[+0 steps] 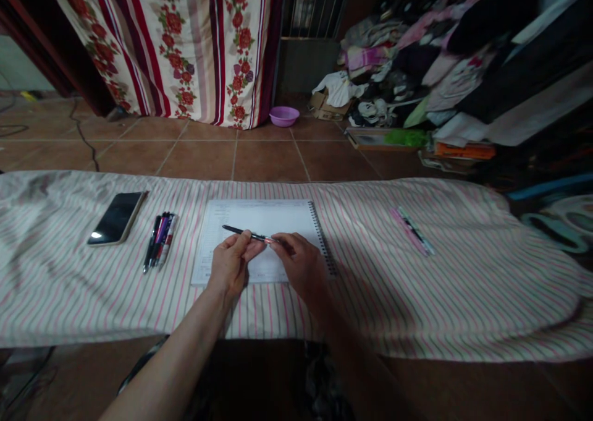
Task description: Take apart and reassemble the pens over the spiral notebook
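Note:
Both my hands hold one dark pen (254,234) above an open spiral notebook (269,214). My left hand (233,257) pinches the pen near its middle, with the dark end pointing up and left. The fingers of my right hand (300,261) are closed on the pen's other end, where a reddish, shiny part shows. The notebook lies flat, its wire binding on the right side; its page is mostly white, with faint print along the left and top edges. Part of the page is hidden behind my hands.
Left of the notebook lie several pens (160,240) in a bundle and a phone (117,218). Two slim pens (412,230) rest to the right on the striped cloth (370,297). Beyond, a purple basin (284,116) stands on the tiled floor near a curtain (199,50) and heaped clothes (393,62).

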`<state>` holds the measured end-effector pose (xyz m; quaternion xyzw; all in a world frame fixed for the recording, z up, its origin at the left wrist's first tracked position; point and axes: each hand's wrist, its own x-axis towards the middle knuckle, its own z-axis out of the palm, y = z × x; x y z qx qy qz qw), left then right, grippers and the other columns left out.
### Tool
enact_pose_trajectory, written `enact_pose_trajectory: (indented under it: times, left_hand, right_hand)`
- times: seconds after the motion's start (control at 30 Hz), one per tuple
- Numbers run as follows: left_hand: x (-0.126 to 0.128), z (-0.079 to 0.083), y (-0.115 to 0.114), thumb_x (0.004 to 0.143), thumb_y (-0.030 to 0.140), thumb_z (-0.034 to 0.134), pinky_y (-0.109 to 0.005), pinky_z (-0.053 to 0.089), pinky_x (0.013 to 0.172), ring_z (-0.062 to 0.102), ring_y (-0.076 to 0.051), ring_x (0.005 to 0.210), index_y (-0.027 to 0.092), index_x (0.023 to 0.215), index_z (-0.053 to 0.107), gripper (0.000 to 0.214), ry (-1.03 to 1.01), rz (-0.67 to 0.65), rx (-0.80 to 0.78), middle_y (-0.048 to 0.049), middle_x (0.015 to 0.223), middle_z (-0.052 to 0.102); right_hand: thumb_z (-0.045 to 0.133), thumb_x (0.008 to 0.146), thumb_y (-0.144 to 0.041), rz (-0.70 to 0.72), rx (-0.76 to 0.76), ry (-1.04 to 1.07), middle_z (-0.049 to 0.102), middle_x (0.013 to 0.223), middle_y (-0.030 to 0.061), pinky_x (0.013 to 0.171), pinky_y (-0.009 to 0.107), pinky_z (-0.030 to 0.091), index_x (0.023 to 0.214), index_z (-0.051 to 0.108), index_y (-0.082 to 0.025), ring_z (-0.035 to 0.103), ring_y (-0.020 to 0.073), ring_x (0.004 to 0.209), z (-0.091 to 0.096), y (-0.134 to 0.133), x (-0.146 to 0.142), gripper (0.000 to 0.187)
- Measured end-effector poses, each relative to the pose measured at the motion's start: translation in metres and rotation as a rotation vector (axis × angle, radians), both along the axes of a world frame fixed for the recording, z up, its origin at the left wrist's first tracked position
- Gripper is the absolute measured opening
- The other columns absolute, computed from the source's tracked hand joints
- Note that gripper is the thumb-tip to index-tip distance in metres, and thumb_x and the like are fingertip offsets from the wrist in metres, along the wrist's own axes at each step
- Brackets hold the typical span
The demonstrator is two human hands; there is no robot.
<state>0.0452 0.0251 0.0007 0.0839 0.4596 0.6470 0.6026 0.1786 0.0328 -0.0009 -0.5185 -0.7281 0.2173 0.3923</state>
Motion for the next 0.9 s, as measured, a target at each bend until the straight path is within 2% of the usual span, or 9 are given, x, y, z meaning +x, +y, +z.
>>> enact_pose_trajectory:
  times: [0.13, 0.27, 0.47, 0.63, 0.73, 0.83, 0.9]
  left_hand:
    - [0.0007, 0.0005, -0.001, 0.075, 0.009, 0.061, -0.026, 0.055, 0.069, 0.062, -0.01, 0.054, 0.009, 0.059, 0.058, 0.016, 0.008, -0.01, 0.004, -0.0045, 0.055, 0.063]
    - [0.001, -0.0001, -0.002, 0.074, 0.01, 0.062, -0.024, 0.055, 0.067, 0.062, -0.01, 0.055, 0.009, 0.06, 0.06, 0.014, 0.003, -0.026, 0.03, -0.0038, 0.057, 0.063]
    - [0.0006, 0.0009, -0.0024, 0.073, 0.01, 0.063, -0.023, 0.055, 0.065, 0.061, -0.009, 0.054, 0.009, 0.059, 0.059, 0.015, 0.012, -0.039, 0.03, -0.0037, 0.057, 0.063]
    - [0.0015, 0.0012, -0.0018, 0.074, 0.008, 0.062, -0.023, 0.055, 0.064, 0.061, -0.009, 0.052, 0.008, 0.059, 0.059, 0.016, 0.02, -0.005, 0.009, -0.0037, 0.055, 0.062]
    - [0.0019, 0.001, -0.0008, 0.076, 0.006, 0.058, -0.022, 0.055, 0.063, 0.062, -0.01, 0.052, 0.008, 0.059, 0.058, 0.018, 0.014, 0.028, -0.016, -0.0047, 0.054, 0.062]
    - [0.0009, 0.0012, 0.0004, 0.078, 0.004, 0.054, -0.022, 0.055, 0.062, 0.062, -0.01, 0.051, 0.008, 0.059, 0.057, 0.02, -0.007, 0.051, -0.033, -0.0051, 0.054, 0.062]
    - [-0.0001, 0.0014, 0.001, 0.079, 0.003, 0.053, -0.021, 0.055, 0.061, 0.062, -0.01, 0.05, 0.008, 0.059, 0.057, 0.02, -0.012, 0.051, -0.039, -0.0051, 0.053, 0.062]
  right_hand:
    - [0.049, 0.085, -0.033, -0.009, -0.014, -0.006, 0.069, 0.08, 0.0052, 0.071, 0.028, 0.048, 0.082, 0.066, -0.021, 0.064, 0.0177, 0.073, -0.0019, 0.0001, -0.002, 0.021]
    - [0.044, 0.087, -0.032, -0.004, -0.095, -0.012, 0.068, 0.07, 0.0037, 0.063, 0.026, 0.047, 0.081, 0.064, -0.02, 0.062, 0.015, 0.06, -0.0004, -0.0013, -0.002, 0.024]
    - [0.045, 0.085, -0.039, -0.076, -0.256, 0.18, 0.06, 0.054, -0.0034, 0.047, 0.02, 0.043, 0.088, 0.055, -0.021, 0.053, 0.0095, 0.041, 0.0051, -0.0036, -0.0069, 0.021]
    - [0.04, 0.085, -0.041, -0.053, -0.348, 0.282, 0.055, 0.048, -0.0052, 0.039, 0.016, 0.039, 0.075, 0.05, -0.021, 0.048, 0.0076, 0.035, 0.0056, -0.0019, -0.0095, 0.024]
    - [0.041, 0.086, -0.041, -0.011, -0.327, 0.288, 0.062, 0.056, -0.0021, 0.043, 0.017, 0.044, 0.076, 0.051, -0.021, 0.056, 0.0089, 0.043, 0.0048, -0.0021, -0.0083, 0.024]
    - [0.052, 0.081, -0.033, 0.081, -0.219, 0.201, 0.068, 0.073, 0.0015, 0.058, 0.021, 0.05, 0.087, 0.055, -0.02, 0.065, 0.0128, 0.061, 0.0028, -0.0037, -0.0057, 0.015]
    - [0.055, 0.078, -0.026, 0.1, -0.147, 0.108, 0.07, 0.08, 0.0026, 0.066, 0.024, 0.05, 0.092, 0.056, -0.02, 0.067, 0.0148, 0.071, 0.0013, -0.0047, -0.0041, 0.014]
